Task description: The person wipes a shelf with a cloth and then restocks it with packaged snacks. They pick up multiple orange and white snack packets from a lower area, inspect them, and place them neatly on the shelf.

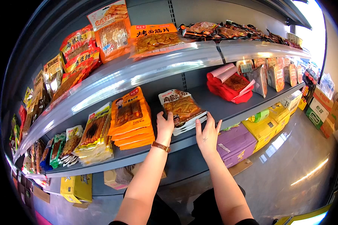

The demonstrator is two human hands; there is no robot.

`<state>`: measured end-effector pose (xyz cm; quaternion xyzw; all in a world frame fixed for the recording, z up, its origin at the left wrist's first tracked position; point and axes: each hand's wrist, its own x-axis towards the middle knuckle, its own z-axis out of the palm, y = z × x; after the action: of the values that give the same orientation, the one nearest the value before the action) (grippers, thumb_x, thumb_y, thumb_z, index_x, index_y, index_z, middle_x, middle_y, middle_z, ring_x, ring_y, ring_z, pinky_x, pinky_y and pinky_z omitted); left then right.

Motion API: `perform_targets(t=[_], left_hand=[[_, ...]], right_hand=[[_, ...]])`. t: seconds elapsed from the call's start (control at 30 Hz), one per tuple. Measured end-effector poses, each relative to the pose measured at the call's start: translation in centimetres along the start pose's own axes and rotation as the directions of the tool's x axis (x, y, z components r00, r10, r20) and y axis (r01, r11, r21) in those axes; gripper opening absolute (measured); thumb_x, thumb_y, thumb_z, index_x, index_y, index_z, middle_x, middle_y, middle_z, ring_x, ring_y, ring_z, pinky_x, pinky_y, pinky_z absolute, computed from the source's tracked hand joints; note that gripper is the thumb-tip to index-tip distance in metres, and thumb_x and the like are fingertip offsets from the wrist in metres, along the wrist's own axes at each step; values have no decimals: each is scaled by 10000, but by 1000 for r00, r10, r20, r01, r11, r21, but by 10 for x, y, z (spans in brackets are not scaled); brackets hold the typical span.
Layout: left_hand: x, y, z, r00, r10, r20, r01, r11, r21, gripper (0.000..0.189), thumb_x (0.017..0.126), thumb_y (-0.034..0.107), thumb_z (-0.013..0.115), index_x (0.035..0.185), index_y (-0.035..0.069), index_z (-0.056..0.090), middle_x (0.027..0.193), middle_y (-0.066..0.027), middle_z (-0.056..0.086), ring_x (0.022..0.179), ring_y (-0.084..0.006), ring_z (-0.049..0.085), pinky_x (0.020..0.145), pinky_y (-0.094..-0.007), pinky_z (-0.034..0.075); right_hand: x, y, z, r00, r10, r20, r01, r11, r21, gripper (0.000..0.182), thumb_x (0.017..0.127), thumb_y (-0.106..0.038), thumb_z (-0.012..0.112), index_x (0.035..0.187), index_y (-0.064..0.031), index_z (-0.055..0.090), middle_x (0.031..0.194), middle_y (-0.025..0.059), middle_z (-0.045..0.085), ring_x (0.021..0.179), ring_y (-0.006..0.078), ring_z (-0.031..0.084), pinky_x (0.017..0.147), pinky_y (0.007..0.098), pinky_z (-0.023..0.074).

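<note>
A small stack of white-edged snack packets [183,108] lies on the middle shelf in front of me, its top packet showing brown strips behind a clear window. My left hand [165,126] is at the stack's lower left edge, thumb over the packet and fingers along its side. A brown band circles that wrist. At the lower right corner is my right hand [207,133], its thumb at the front edge and its fingers spread along the side. The undersides of the packets are hidden. Just left of my left hand stands a stack of orange snack packets [131,115].
Yellow snack packets [94,132] stand further left. A red opened bag [228,85] sits right of the stack. Above runs a clear plastic shelf guard [174,60]. Purple [235,144] and yellow cartons [260,135] stand below the shelf at right.
</note>
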<state>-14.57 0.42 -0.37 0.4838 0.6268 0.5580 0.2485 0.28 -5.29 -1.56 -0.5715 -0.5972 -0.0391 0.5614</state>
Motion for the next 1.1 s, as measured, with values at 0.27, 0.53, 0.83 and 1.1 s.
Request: perform_targets(t=[0.27, 0.53, 0.83, 1.1], left_hand=[[-43, 20, -12, 973, -113, 200, 189, 887, -422, 485, 833, 71, 517, 1258, -45, 314, 1191, -162, 438, 1095, -213, 430, 934, -295, 326], [-52, 19, -14, 973, -73, 218, 174, 854, -490, 468, 788, -29, 522, 1222, -77, 354, 1173, -159, 460, 1062, -202, 467, 914, -285, 358], [-45, 8, -9, 983, -63, 173, 132, 896, -424, 457, 781, -78, 479, 1217, -67, 345, 1106, -142, 506, 1033, -190, 499, 891, -268, 380], [-54, 18, -8, 989, -56, 140, 103, 930, -353, 490, 745, -111, 464, 1217, -90, 335, 1120, -151, 505, 1035, -204, 498, 899, -262, 367]], right_hand=[[5, 0, 5, 994, 110, 27, -110, 994, 8, 489, 890, -312, 449, 1144, 104, 408, 955, 232, 587, 974, 312, 555, 1055, 466, 136], [9, -1, 5, 987, 153, 56, -155, 987, 38, 376, 878, -217, 442, 1076, 101, 478, 784, 188, 612, 810, 293, 596, 1061, 451, 141], [8, -4, 10, 993, 91, 77, -93, 995, 24, 363, 850, -160, 454, 1078, 122, 463, 783, 195, 616, 853, 306, 592, 1059, 468, 138], [8, -2, 16, 996, 49, 68, -50, 999, 1, 355, 841, -138, 450, 1076, 128, 462, 845, 228, 602, 850, 316, 588, 1048, 473, 169]])
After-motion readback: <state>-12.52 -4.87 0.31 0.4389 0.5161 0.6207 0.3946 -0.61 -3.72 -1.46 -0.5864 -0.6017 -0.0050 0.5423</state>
